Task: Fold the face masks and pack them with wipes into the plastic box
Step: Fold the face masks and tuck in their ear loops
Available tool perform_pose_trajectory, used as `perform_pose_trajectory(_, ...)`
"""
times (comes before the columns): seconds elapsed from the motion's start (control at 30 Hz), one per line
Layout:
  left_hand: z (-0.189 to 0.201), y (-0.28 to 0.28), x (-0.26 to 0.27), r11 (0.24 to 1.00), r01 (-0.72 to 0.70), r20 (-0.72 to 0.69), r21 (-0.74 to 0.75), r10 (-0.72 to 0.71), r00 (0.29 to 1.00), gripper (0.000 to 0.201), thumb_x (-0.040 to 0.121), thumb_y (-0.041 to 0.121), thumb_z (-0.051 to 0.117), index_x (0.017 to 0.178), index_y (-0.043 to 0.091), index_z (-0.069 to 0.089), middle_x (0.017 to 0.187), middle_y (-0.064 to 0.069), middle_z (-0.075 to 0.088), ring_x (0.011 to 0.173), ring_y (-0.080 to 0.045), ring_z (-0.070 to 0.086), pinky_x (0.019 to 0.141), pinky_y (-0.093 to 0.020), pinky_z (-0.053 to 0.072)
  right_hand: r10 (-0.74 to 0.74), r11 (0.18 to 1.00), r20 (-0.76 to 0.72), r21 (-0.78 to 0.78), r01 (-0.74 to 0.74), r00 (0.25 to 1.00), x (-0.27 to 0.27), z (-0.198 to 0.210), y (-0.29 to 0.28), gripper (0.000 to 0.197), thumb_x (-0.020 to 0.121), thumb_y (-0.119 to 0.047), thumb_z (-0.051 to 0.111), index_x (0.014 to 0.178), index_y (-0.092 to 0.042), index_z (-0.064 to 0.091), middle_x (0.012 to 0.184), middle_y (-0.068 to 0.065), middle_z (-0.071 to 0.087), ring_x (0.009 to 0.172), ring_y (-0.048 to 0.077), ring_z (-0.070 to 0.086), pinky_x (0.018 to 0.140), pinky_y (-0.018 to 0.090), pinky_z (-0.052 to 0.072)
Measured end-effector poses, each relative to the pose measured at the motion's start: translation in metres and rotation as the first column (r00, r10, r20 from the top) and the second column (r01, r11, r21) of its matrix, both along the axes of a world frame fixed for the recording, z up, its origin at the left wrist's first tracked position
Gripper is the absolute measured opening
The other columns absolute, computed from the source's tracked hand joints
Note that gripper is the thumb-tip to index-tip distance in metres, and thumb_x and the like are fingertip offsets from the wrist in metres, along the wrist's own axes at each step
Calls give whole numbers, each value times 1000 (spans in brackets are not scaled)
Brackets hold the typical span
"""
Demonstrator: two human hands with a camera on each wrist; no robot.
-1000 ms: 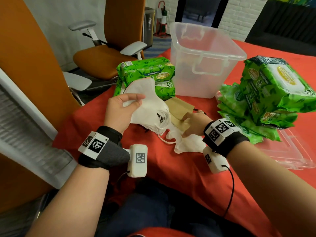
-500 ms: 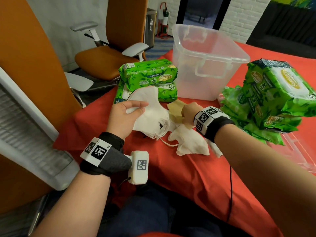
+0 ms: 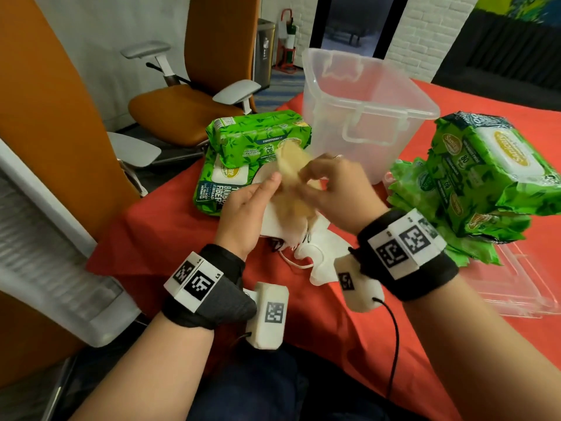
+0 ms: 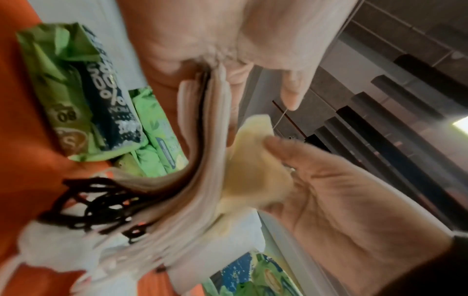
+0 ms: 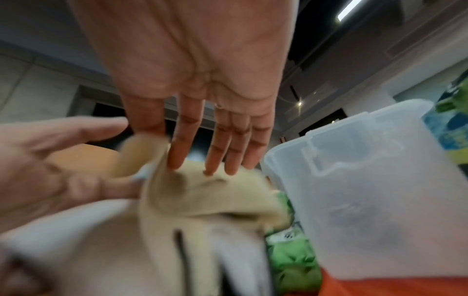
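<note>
My left hand (image 3: 258,202) grips a stack of white face masks (image 3: 273,220) just above the red table; the same stack (image 4: 200,170) shows with black ear loops hanging from it. My right hand (image 3: 318,183) pinches a tan mask (image 3: 291,165) and holds it against the stack, its fingertips (image 5: 174,164) on the tan mask (image 5: 202,192). One white mask (image 3: 321,253) lies flat on the cloth below my right wrist. The clear plastic box (image 3: 373,86) stands open behind the hands. Both wrist views are blurred.
Green wipes packs (image 3: 258,141) are stacked left of the box, and a taller pile of packs (image 3: 485,171) sits to the right. The clear lid (image 3: 522,287) lies at the right on the red tablecloth (image 3: 170,226). Orange chairs (image 3: 182,107) stand past the table's left edge.
My right hand left the white mask on the table, picked up the tan mask and raised it to the stack. My left hand kept its hold and rose slightly.
</note>
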State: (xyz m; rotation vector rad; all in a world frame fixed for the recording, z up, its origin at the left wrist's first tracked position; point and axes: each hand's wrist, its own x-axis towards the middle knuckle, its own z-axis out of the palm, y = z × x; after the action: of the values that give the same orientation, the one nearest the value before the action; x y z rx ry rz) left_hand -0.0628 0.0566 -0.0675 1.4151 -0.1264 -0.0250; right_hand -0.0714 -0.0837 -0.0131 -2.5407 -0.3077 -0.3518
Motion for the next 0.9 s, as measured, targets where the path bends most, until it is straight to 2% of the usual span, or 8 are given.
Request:
perform_pose_trajectory(0.1,4,-1,-2,995,-21,-45,-99,17,999,52,63,62,66,85,15,72,104,-21,68,101,-34,63,98,-55,43,133,984,-63,128,-124,989,-6,-15,8,21,89,-24,60,87,-6,71,94,4,61,82,10,53,74,18,38)
perform_pose_trajectory(0.23,-3,5,-2,996,-86,-20,-37,85,996,7,76,20,71,81,15,73,90,-12,72,90,-30,67,89,-51,51,118,959,-60,266,-98,991,-4,-24,4,19,88,-8,56,105,-12,64,86,-13,62,73,-1,54,68,5,37)
perform_pose_trajectory(0.33,-8,6,-2,997,-76,-14,5,76,997,8,77,3,70,79,11,71,83,-12,71,81,-27,67,81,-48,55,58,953,-79,300,-32,995,-1,-26,1,39,80,-6,66,117,-16,56,95,-5,60,85,16,56,74,18,41)
perform_pose_trajectory(0.47,-6,6,-3,999,34,21,-8,-34,999,14,81,-2,63,81,10,69,69,4,72,67,-11,68,68,-27,57,-71,977,-102,194,89,992,6,-20,-8,71,70,-30,78,132,-24,46,121,7,47,116,22,44,100,38,37)
perform_pose_trajectory(0.53,-6,7,-3,997,75,21,-33,-75,997,13,83,-1,61,83,10,68,70,4,72,67,-10,68,67,-24,57,-42,963,-118,261,72,992,8,-16,-14,65,67,-29,81,125,-23,53,121,6,53,111,19,48,100,38,40)
perform_pose_trajectory(0.6,-6,7,-4,995,93,9,-45,-92,996,11,84,1,60,84,9,68,72,3,73,70,-11,69,68,-24,57,-32,937,-93,343,62,995,9,-13,-19,55,62,-27,84,111,-27,58,103,2,60,99,18,55,93,37,46)
perform_pose_trajectory(0.7,-8,7,-4,994,105,6,-35,-105,995,11,85,6,59,84,11,69,77,2,73,75,-13,69,77,-30,57,-72,895,-40,439,82,997,12,-12,-24,48,59,-19,86,96,-34,58,75,-5,51,76,16,51,74,29,44)
perform_pose_trajectory(0.9,-12,9,2,999,46,13,-29,-46,999,17,91,3,52,95,8,67,84,1,72,85,-19,66,86,-39,52,-154,811,-21,568,139,988,15,-15,-33,21,61,-18,76,57,-26,57,62,-3,57,65,14,49,66,32,44)
